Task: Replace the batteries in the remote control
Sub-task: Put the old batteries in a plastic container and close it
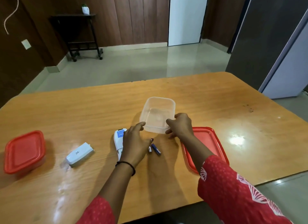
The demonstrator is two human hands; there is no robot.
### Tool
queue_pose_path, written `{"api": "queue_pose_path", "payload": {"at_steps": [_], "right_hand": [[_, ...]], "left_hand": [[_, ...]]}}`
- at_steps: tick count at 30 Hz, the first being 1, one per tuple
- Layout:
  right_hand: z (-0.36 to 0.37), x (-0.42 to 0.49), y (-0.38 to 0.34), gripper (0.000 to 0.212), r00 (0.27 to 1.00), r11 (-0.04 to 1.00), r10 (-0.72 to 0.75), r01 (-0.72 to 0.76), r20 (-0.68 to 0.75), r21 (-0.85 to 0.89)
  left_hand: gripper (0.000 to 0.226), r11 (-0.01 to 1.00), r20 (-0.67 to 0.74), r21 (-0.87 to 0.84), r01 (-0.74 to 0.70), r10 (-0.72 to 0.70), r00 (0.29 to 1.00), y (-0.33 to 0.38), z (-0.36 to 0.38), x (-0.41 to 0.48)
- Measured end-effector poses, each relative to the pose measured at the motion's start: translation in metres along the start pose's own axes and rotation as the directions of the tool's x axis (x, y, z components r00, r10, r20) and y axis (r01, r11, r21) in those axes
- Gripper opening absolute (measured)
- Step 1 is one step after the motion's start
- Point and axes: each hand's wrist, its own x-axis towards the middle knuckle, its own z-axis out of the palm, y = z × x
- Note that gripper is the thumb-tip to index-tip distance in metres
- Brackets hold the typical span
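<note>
Glossy wood table (216, 107) — clear rectangular plastic tub (157, 113).

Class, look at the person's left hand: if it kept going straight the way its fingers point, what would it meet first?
Most likely the clear tub. The left hand points up and away toward the tub's near left corner, its fingertips almost there already. How high the hand is above the table is unclear, so contact is probable, not certain.

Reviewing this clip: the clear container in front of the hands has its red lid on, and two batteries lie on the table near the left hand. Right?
Not quite. In the head view the clear container is open and looks empty; its red lid lies flat on the table beside it, partly under the right forearm. The two batteries do lie near the left hand.
</note>
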Motion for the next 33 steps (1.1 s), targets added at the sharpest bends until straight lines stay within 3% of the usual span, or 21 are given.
{"api": "queue_pose_path", "payload": {"at_steps": [3, 6, 8, 11, 14, 17, 22, 26, 28, 31, 33], "right_hand": [[0.0, 0.002, 0.003, 0.043, 0.999, 1.0, -0.004, 0.004, -0.046, -0.006], [0.0, -0.015, 0.013, 0.045, 0.973, 0.972, -0.183, 0.157, -0.143, -0.176], [0.005, -0.037, 0.019, 0.033, 0.957, 0.94, -0.278, 0.253, -0.084, -0.231], [0.015, -0.056, 0.025, 0.033, 0.947, 0.921, -0.319, 0.316, 0.026, -0.226], [0.02, -0.06, 0.03, 0.026, 0.929, 0.905, -0.37, 0.36, -0.001, -0.225], [0.028, -0.06, 0.039, 0.015, 0.934, 0.889, -0.35, 0.355, 0.07, -0.291], [0.032, -0.064, 0.046, 0.023, 0.922, 0.829, -0.369, 0.384, 0.119, -0.406], [0.019, -0.071, 0.053, 0.021, 0.933, 0.842, -0.353, 0.349, 0.069, -0.41], [0.007, -0.075, 0.048, 0.017, 0.929, 0.876, -0.37, 0.352, 0.01, -0.33], [-0.012, -0.067, 0.027, 0.014, 0.87, 0.884, -0.461, 0.433, -0.177, -0.174], [-0.014, -0.045, 0.014, 0.014, 0.858, 0.886, -0.462, 0.436, -0.226, -0.157]], "left_hand": [[0.04, 0.992, -0.089, 0.116, -0.04, 0.05, 0.995, 0.001, -0.011, -0.002], [0.02, 0.913, -0.049, 0.409, -0.012, 0.035, 0.998, 0.004, -0.015, -0.008], [0.029, 0.829, 0.009, 0.559, -0.018, 0.016, 1.0, 0.007, -0.009, -0.012], [0.041, 0.709, 0.029, 0.704, -0.047, 0.037, 0.999, 0.01, 0.005, -0.012], [0.04, 0.693, 0.013, 0.721, -0.016, 0.009, 1.0, 0.011, 0.011, -0.01], [0.037, 0.701, 0.0, 0.712, 0.034, -0.049, 0.999, 0.01, 0.01, -0.01], [0.032, 0.721, -0.016, 0.687, 0.091, -0.11, 0.994, 0.013, 0.005, -0.013], [0.026, 0.729, 0.015, 0.681, 0.069, -0.108, 0.994, 0.023, 0.006, -0.016], [0.029, 0.74, 0.004, 0.669, 0.065, -0.091, 0.996, 0.027, 0.005, -0.017], [0.03, 0.851, -0.169, 0.519, 0.086, 0.004, 0.986, 0.042, -0.007, -0.008], [0.025, 0.904, -0.218, 0.416, 0.099, -0.007, 0.976, 0.054, -0.01, 0.01]]}}
